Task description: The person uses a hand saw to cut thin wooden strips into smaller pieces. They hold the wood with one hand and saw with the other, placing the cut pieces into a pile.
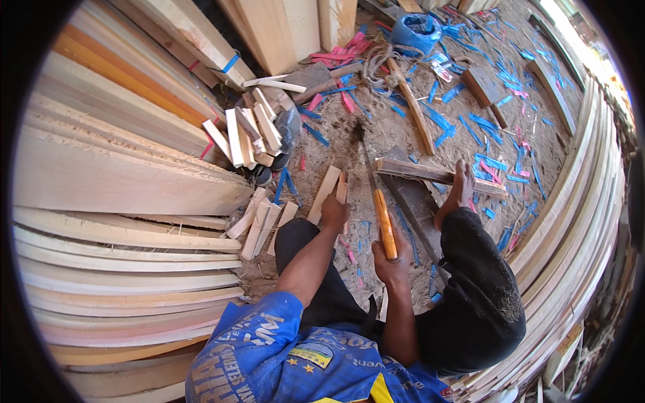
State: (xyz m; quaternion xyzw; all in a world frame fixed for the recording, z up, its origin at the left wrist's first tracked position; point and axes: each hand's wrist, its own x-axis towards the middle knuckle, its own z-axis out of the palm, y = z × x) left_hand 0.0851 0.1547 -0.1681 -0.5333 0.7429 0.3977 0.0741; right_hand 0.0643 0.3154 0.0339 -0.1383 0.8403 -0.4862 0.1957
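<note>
My right hand [393,258] grips the orange wooden handle [382,218] of a long blade [367,161], which points away from me. My left hand [334,211] is closed on a short wooden piece [341,188], beside a paler piece [324,188] on the dirt. A longer board [430,175] lies across a dark plank [416,211], with my bare foot [457,188] against the board. More short cut pieces [257,228] lie left of my left leg.
Stacked boards [121,269] line the left side and more [564,228] curve along the right. A pile of short sticks [248,134] sits upper left. A blue tape roll [415,37], rope [379,70], loose timber [411,101] and plastic strips [490,127] lie on the dirt ahead.
</note>
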